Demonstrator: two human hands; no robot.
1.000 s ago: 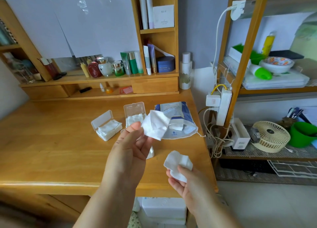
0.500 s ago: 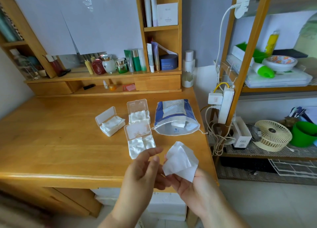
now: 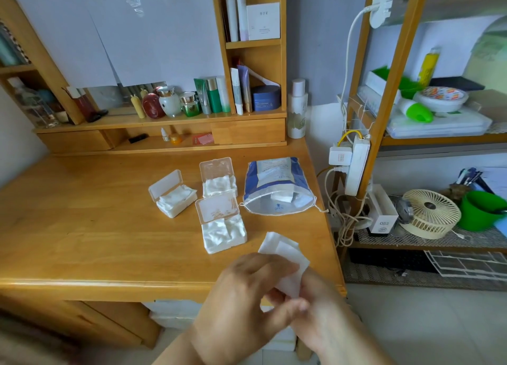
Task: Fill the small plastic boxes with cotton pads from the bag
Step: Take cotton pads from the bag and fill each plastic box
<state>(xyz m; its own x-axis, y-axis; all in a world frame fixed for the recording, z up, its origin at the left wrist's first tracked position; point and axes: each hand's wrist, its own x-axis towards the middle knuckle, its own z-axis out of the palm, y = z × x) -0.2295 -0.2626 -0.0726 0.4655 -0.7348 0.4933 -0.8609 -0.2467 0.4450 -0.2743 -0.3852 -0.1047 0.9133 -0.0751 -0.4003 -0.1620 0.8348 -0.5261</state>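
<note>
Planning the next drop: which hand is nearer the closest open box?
Left. The left hand is just below the closest box; the right hand is farther, below and right.

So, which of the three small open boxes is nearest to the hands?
The front box, just before the hands. The other two, the left box and the back box, lie farther away.

Cosmetic bottles point(image 3: 192, 102) on desk shelf; cream fan point(image 3: 431, 214), green cup point(image 3: 478, 210) on rack
</note>
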